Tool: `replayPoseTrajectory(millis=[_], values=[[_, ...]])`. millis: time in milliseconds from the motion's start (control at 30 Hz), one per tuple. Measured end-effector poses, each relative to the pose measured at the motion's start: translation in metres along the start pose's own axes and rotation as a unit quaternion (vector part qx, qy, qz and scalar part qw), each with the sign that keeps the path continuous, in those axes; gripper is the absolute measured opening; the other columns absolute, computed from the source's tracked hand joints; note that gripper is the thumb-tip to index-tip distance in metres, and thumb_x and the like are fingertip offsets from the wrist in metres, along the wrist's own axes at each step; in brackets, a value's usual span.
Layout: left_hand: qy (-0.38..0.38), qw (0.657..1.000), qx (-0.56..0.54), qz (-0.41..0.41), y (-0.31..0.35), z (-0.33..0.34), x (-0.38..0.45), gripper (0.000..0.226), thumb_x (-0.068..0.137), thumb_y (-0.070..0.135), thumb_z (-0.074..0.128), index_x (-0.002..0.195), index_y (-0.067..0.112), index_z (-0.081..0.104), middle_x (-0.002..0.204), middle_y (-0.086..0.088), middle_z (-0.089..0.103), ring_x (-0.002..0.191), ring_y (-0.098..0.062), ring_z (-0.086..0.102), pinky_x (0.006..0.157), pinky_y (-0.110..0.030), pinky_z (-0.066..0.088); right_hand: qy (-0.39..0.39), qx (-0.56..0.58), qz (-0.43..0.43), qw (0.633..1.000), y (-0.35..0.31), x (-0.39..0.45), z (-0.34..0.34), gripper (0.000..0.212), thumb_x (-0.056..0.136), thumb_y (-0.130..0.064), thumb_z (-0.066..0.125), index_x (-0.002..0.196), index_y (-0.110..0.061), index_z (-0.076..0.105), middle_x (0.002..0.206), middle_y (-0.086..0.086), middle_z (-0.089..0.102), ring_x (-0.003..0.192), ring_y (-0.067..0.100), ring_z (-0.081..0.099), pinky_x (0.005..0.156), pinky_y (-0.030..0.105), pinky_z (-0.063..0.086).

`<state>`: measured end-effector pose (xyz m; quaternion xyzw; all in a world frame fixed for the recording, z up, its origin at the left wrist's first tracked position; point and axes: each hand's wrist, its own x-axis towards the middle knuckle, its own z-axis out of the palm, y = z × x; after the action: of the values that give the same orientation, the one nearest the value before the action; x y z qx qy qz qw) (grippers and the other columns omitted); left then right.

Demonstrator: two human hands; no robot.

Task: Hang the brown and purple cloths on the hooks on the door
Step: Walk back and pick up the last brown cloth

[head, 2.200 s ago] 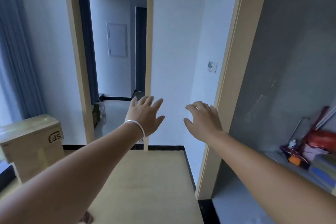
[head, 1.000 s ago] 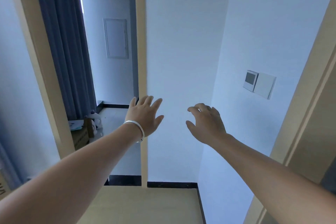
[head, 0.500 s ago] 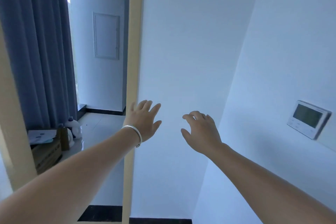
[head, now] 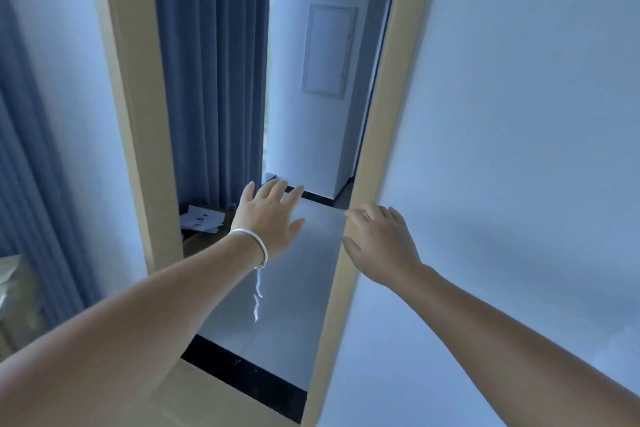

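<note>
No cloths or hooks in view, so can't tell where they are. Both hands empty: left hand (head: 268,215) flat, fingers straight, bracelet (head: 254,242) on wrist; right hand (head: 382,242) loosely curled beside the door frame (head: 377,156). Blue curtain (head: 211,73) beyond the doorway.

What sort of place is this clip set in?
Probably a home or apartment interior: a wood-trimmed doorway opens onto a tiled floor, with long blue curtains and a wall panel beyond. Both hands are empty.
</note>
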<state>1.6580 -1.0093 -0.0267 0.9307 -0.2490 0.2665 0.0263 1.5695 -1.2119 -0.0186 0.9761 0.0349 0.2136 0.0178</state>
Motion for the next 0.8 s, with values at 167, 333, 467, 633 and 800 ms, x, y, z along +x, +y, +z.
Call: replayPoseTrajectory(millis=[167,333,467,633,800], values=[[-0.024,0.991,0.059,-0.121,-0.090,0.017,-0.012,0.060,0.094,0.051,0.034,0.148,0.028,0.021,0.152,-0.001,0.027,0.143,-0.022,0.016,0.116,-0.047,0.014,-0.006,0.066,-0.127,0.990,-0.052,0.085,0.051,0.040,0.089,-0.033,0.049,0.127,-0.020,0.052,0.124,0.000,0.050,0.115,0.023,0.048,0.103,0.038,0.028],[-0.038,0.959,0.127,-0.250,-0.162,0.010,-0.045,0.059,0.094,0.051,0.037,0.148,0.029,0.022,0.156,-0.003,0.016,0.145,-0.022,0.008,0.117,-0.048,0.009,0.000,0.131,-0.260,0.957,-0.114,0.155,0.091,0.040,0.089,-0.034,0.051,0.127,-0.021,0.053,0.121,-0.002,0.052,0.113,0.020,0.049,0.104,0.041,0.031],[-0.061,0.921,0.171,-0.344,-0.191,0.002,-0.100,0.060,0.093,0.053,0.040,0.147,0.030,0.024,0.156,-0.003,0.017,0.145,-0.022,0.009,0.117,-0.048,0.010,-0.018,0.181,-0.357,0.916,-0.176,0.178,0.118,0.041,0.091,-0.035,0.051,0.129,-0.021,0.051,0.124,-0.002,0.050,0.118,0.019,0.046,0.111,0.045,0.026],[-0.115,0.855,0.215,-0.459,-0.209,-0.013,-0.180,0.062,0.093,0.054,0.040,0.148,0.031,0.023,0.158,-0.005,0.014,0.146,-0.023,0.009,0.117,-0.048,0.009,-0.049,0.234,-0.460,0.855,-0.263,0.172,0.137,0.045,0.091,-0.036,0.050,0.134,-0.021,0.047,0.129,-0.002,0.048,0.123,0.018,0.043,0.114,0.043,0.021],[-0.135,0.801,0.227,-0.537,-0.230,-0.024,-0.256,0.063,0.092,0.053,0.043,0.147,0.031,0.023,0.158,-0.005,0.014,0.146,-0.023,0.010,0.117,-0.049,0.011,-0.091,0.268,-0.530,0.799,-0.353,0.144,0.155,0.043,0.090,-0.036,0.051,0.131,-0.023,0.049,0.127,-0.003,0.049,0.124,0.019,0.042,0.115,0.047,0.020]])
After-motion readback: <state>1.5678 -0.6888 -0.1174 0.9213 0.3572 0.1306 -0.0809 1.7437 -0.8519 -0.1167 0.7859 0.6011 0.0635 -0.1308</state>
